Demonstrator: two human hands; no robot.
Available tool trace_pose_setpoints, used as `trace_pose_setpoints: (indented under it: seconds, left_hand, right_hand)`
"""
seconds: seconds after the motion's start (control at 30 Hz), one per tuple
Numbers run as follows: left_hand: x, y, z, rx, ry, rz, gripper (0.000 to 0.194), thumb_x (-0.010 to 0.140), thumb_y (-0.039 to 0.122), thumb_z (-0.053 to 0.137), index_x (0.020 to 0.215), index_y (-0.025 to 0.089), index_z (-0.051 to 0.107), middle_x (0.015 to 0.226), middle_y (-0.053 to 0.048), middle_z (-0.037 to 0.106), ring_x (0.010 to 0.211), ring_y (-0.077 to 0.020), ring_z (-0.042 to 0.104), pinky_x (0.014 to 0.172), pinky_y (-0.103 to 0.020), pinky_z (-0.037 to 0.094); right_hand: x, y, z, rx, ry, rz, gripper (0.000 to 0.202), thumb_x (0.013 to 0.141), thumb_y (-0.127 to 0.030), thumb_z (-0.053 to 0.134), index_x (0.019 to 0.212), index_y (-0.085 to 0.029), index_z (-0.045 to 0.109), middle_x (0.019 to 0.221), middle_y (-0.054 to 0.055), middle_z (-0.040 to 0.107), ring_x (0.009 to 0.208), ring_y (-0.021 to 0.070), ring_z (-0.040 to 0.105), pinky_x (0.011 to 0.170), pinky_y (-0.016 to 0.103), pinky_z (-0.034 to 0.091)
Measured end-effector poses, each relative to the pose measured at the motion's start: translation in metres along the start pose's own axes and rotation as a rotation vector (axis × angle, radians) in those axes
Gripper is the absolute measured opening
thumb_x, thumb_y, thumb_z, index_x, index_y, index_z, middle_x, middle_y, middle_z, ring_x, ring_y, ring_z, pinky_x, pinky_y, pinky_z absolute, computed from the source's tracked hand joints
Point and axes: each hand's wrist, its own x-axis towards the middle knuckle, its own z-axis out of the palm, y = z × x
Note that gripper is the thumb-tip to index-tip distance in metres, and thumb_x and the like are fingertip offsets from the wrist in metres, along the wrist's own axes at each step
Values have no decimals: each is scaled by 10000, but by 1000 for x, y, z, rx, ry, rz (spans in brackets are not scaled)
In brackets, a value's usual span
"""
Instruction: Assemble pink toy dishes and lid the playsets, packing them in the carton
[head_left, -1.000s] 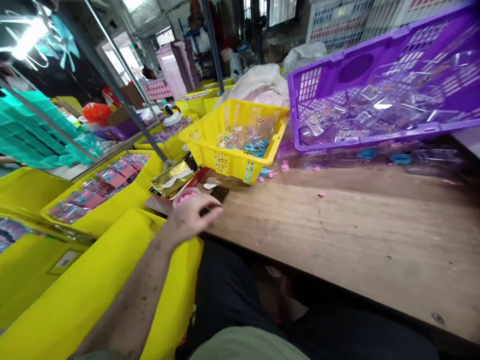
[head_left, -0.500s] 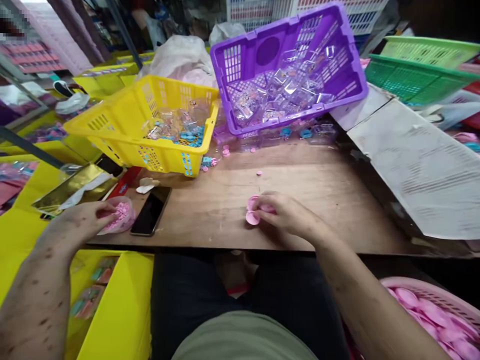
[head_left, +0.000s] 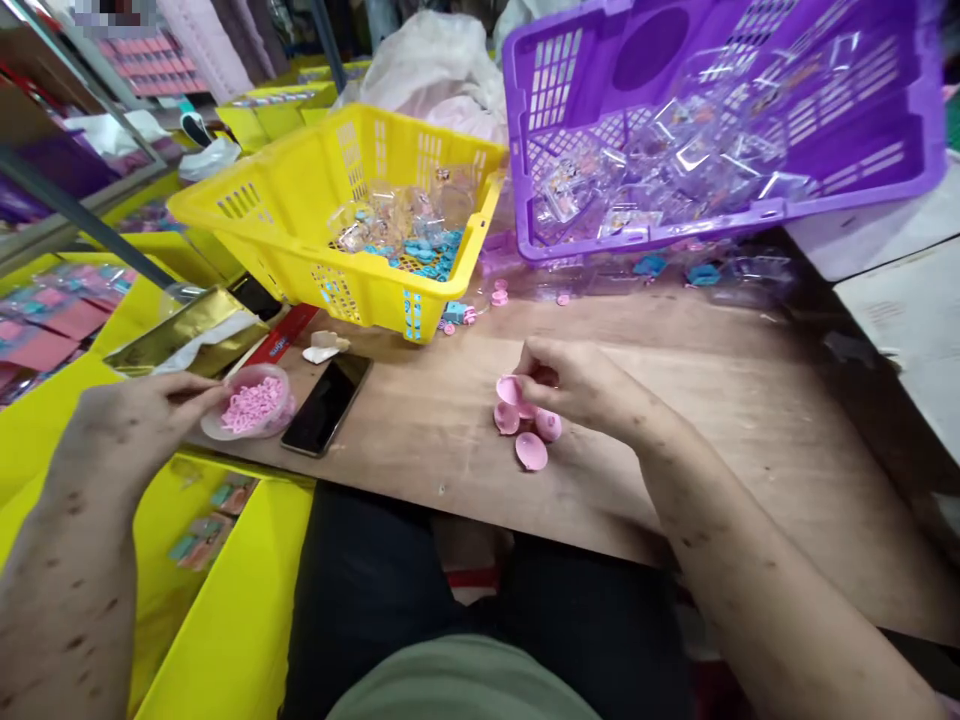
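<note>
My left hand (head_left: 146, 425) is at the left rim of a clear plastic tub (head_left: 283, 415) full of small pink pieces (head_left: 253, 403). Its thumb and forefinger meet in a pinch at the rim; whatever is between them is too small to make out. My right hand (head_left: 581, 385) pinches a pink oval plastic piece (head_left: 508, 388) just above the wooden table. Several similar pink pieces lie below its fingers, among them a flat oval (head_left: 531, 452) and a rounded one (head_left: 506, 418).
A black phone (head_left: 328, 405) lies beside the tub. Behind stand a yellow basket (head_left: 300, 260) and a tilted purple basket (head_left: 720, 225), both with clear plastic packs inside. A white carton (head_left: 907, 310) borders the table's right side. Below left is a yellow box (head_left: 217, 600).
My left fingers have drawn back from over the pink pieces to the tub's rim. My right hand has lifted slightly, and more pink ovals show beneath it. The view has turned left.
</note>
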Motion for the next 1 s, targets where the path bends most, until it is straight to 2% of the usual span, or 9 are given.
trace_pose_setpoints:
  seconds: [0.07,0.13,0.27,0.33,0.47,0.6,0.73,0.83,1.0]
  left_hand:
    - [-4,12,-6,-24,25,-89,174,754,463,768,792,304,826,798,47,835,747,-217,734,682,-268,492]
    - [-12,29,-14,-82,93,-62,172,719,447,758,791,298,801,806,53,827,742,-218,734,727,-290,540]
    - [-35,78,-21,-350,198,227,179,837,428,775,910,279,843,934,18,849,788,-208,758,763,-314,597]
    - [-44,113,-13,-504,153,433,131,946,376,795,998,279,868,1004,6,850,873,-196,772,814,-305,605]
    - [-42,193,37,-760,-130,785,150,1054,276,744,1114,268,881,1076,-37,843,999,-198,780,946,-330,614]
    - [-27,249,100,-1082,-337,722,231,984,410,861,1102,212,844,989,-49,823,902,-182,786,833,-278,639]
    - [-18,262,126,-1264,-403,624,325,931,505,926,974,194,842,903,-43,806,805,-160,781,775,-254,641]
    - [-17,258,124,-1350,-438,568,353,902,532,960,1018,210,878,928,-49,822,809,-162,802,806,-267,669]
    - [-22,257,120,-1449,-590,457,455,823,576,1013,1028,197,868,864,-38,828,772,-190,828,767,-305,719]
  right_hand:
    - [4,-1,5,144,-8,37,267,961,-394,755,866,-262,544,730,-4,753,653,205,742,537,277,502]
    - [4,0,12,284,-12,65,225,948,-362,761,935,-268,557,743,-10,757,654,204,758,496,255,488]
    - [2,4,24,423,-34,68,108,967,-325,703,1049,-256,692,760,4,772,633,198,756,466,251,476]
    - [2,5,29,448,-35,76,140,970,-299,661,1062,-242,751,724,5,757,622,197,744,506,271,519]
    - [4,9,32,426,43,58,307,908,-209,641,1187,-232,767,802,8,777,683,198,743,593,290,582]
    - [4,17,26,492,83,44,131,975,-238,607,1084,-243,679,783,-18,721,593,153,677,515,244,507]
    - [3,24,16,492,50,57,114,931,-301,742,998,-210,752,821,18,753,698,173,721,601,266,559]
    - [4,26,14,525,-4,0,282,842,-354,882,1054,-214,760,894,23,783,775,187,751,673,285,601]
    - [9,30,21,447,83,-133,176,906,-383,827,939,-220,770,975,39,786,904,199,772,848,330,642]
